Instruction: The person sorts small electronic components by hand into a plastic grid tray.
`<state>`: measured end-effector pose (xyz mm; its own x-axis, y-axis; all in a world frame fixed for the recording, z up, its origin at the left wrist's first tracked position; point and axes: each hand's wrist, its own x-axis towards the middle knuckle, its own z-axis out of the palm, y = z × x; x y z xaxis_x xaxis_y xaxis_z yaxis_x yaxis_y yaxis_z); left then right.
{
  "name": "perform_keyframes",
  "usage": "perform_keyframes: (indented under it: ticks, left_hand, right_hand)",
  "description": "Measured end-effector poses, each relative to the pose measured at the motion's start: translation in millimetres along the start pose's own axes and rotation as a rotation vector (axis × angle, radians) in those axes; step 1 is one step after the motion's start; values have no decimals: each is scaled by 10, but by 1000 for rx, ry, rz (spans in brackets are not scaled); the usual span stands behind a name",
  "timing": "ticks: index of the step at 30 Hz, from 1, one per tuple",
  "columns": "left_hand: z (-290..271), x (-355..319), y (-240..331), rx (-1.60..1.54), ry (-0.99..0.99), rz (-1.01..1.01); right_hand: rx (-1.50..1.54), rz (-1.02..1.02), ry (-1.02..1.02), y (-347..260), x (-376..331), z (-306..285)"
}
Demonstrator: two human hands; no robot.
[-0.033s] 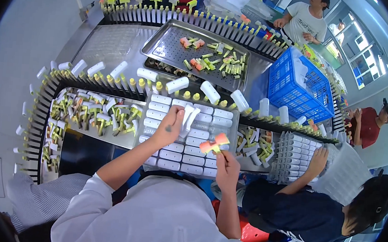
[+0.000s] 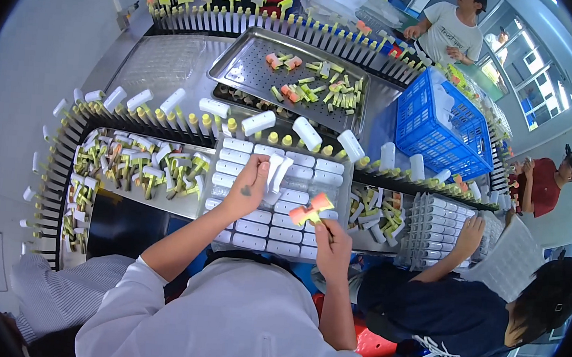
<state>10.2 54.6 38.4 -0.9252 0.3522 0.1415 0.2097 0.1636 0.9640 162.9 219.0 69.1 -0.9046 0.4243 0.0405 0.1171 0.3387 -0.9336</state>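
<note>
My left hand [image 2: 250, 183] is closed on white curved plastic pieces [image 2: 277, 173], seemingly two side by side, above the tray. In my right hand [image 2: 333, 244] is the stem of a T-shaped yellow-green holder with an orange head [image 2: 312, 210], held tilted over the tray's right part. Beneath both hands lies a clear blister tray [image 2: 225, 191], filled in rows with white rounded plastic casings [image 2: 252, 228]. My hands are apart, and the pieces they hold do not touch.
Beyond the tray curves a conveyor of yellow-tipped pegs, some carrying white casings [image 2: 258, 122]. Loose holders [image 2: 139, 163] lie heaped at left. Further back are a perforated metal tray [image 2: 248, 63] and a blue crate [image 2: 414, 115]. A co-worker's hand [image 2: 470, 237] touches stacked trays at right.
My right hand and the orange-headed holder have shifted slightly left and up. White casings on the conveyor have moved a little left. The co-worker's clear sheet at right has moved. My left hand keeps its grip.
</note>
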Motion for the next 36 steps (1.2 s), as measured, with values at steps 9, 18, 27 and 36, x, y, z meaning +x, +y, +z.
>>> perform_keyframes:
  ticks: [9,18,27,36]
  left_hand:
    - [-78,-370,289,-322,-278,-178]
    - [-225,-671,408,-40,-317,-262]
    - [-952,-513,69,-520,326,-273]
    - [-3249,-1122,-1398,-207,1403,-480]
  right_hand:
    - [-40,-96,-188,-263,187,363]
    - [-131,-215,-319,-261,48,471]
    - [220,-54,-347,-290,350,873]
    - [-42,89,-308,146,225,999]
